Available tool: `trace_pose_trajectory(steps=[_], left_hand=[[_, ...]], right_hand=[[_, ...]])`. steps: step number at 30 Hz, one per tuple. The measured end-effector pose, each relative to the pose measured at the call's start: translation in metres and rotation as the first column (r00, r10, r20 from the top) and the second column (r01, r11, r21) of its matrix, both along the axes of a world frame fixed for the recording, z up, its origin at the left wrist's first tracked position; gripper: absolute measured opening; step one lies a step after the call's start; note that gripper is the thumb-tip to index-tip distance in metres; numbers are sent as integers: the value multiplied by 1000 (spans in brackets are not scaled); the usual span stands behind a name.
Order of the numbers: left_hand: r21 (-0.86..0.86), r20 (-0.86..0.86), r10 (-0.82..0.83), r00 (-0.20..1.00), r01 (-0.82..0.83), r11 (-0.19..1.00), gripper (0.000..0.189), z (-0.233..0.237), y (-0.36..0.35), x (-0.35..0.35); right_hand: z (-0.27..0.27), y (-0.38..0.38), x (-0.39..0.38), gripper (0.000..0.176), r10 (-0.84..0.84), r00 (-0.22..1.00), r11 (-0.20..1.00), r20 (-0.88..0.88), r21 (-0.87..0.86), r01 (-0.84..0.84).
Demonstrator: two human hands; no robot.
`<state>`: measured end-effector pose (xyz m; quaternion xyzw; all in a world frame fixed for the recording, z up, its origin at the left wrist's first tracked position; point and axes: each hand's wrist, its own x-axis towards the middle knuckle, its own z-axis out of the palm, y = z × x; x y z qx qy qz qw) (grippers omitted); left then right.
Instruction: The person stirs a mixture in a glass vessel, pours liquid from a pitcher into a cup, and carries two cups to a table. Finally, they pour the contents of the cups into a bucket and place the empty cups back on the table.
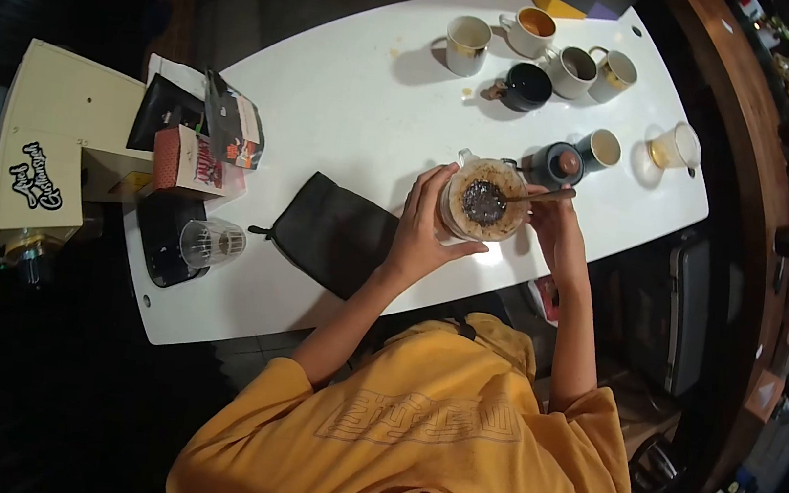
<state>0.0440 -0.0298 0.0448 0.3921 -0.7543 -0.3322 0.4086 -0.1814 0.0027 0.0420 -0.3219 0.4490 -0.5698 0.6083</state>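
A coffee dripper with a paper filter stands near the table's front edge, wet dark coffee grounds inside it. My left hand is wrapped round its left side, thumb along the near rim. On the other side my right hand is closed around the handle of a spoon, which reaches over the rim to the grounds. Some right fingers lie close to the dripper's wall and are partly hidden. Just behind the right hand are a dark round container with a brown knob and a cup.
Several mugs cluster at the back of the white table, with a glass at right. A black pouch lies left of my hands. Farther left are coffee bags, a clear ribbed cup and a cream machine.
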Motion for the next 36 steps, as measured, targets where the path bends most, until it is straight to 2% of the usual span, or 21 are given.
trace_pose_trajectory(steps=[3,5,11,13,16,19,23,24,25,29,31,35,36], left_hand=[[16,-17,-35,999,35,999,108,1,0,3],[-31,-22,-42,999,42,999,106,1,-2,4],[38,-60,-35,998,37,999,101,1,-6,-4],[82,-76,-29,997,35,996,99,4,-6,-4],[110,-79,-7,997,16,994,99,13,-4,-8],[94,-104,-23,994,33,995,100,27,-8,-14],[48,-130,-6,992,12,999,103,50,-22,-32],[42,-126,7,992,-1,999,96,60,-25,-38],[38,-125,7,992,-3,999,96,61,-32,-43],[-3,-131,-41,990,41,999,97,71,-64,-70],[30,-86,-43,995,46,999,96,77,-79,-80],[-7,-70,-60,996,60,998,97,79,-116,-99],[-8,-68,-73,995,73,997,98,73,-128,-102]], right_hand=[[3,5,10,52,-48,999,999,1,-12,48],[6,4,12,47,-53,998,998,41,-26,54],[-4,1,10,45,-72,997,996,27,-42,73],[-2,1,8,49,-43,999,997,27,-57,45],[14,3,7,61,17,997,999,-76,-47,-21],[32,-3,0,63,37,997,995,-69,-94,-44],[56,-16,-19,66,82,992,994,-99,-69,-89],[58,-20,-25,62,80,994,993,-76,-85,-86],[59,-25,-31,57,78,996,992,-51,-100,-82],[55,-56,-65,58,98,994,986,-52,-128,-104],[68,-69,-73,64,101,986,982,-136,-143,-120],[70,-102,-86,61,60,992,984,-112,-159,-77],[69,-109,-93,59,83,980,987,-181,-118,-105]])
